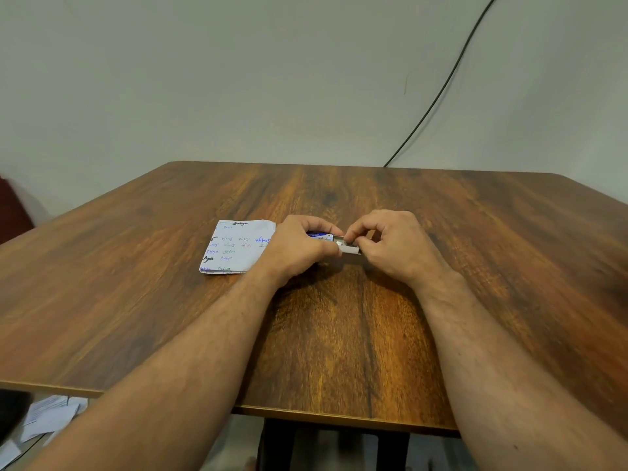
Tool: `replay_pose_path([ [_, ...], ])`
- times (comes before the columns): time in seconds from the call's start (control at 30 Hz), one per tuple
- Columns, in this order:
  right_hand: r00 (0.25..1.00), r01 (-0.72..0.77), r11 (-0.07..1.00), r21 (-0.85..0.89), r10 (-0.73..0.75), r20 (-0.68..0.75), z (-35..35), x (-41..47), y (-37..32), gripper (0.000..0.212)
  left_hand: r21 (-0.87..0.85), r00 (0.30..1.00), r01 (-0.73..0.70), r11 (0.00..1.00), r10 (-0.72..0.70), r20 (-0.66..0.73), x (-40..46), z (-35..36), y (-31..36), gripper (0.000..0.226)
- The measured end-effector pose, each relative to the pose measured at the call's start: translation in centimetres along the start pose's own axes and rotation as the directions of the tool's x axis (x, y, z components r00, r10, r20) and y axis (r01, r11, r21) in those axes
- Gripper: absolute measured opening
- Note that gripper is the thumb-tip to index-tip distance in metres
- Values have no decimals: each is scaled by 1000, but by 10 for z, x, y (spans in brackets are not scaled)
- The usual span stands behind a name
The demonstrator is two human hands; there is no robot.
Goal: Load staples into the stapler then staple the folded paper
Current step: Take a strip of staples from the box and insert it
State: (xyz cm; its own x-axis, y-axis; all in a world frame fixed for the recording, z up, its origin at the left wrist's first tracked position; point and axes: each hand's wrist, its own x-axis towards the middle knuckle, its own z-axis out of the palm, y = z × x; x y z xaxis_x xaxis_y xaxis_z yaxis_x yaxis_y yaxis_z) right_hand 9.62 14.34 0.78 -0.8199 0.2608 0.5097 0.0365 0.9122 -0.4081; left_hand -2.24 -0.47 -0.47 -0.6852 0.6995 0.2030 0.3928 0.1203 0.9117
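A small blue staple box (319,235) is gripped by the left hand (299,248), its fingers curled round the sleeve. The white inner tray (350,248), slid part way out toward three o'clock, is pinched at its end by the thumb and fingers of the right hand (390,246). Both hands are held just above the middle of the wooden table (339,334). The folded paper (238,246), covered in handwriting, lies flat on the table at nine o'clock of the left hand, partly overlapped by it. Whether a stapler is hidden by the hands cannot be told. A black cable (441,90) is seen on the wall at one o'clock. Loose papers (51,416) lie on the floor at seven o'clock.
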Motion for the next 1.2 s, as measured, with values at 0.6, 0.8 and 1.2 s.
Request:
replay_pose_path([
  [0.6,993,41,999,-30,-38,115,-1,4,-7,18,-25,1000,-3,1000,4,21,0,-1,1,22],
  [0.8,999,15,999,31,-16,40,2,2,-7,15,-45,1000,-13,999,14,16,7,-1,-7,22],
  [1.2,908,-116,875,469,285,-307,9,4,-13,24,-117,999,-35,993,30,-40,12,0,-13,22],
])
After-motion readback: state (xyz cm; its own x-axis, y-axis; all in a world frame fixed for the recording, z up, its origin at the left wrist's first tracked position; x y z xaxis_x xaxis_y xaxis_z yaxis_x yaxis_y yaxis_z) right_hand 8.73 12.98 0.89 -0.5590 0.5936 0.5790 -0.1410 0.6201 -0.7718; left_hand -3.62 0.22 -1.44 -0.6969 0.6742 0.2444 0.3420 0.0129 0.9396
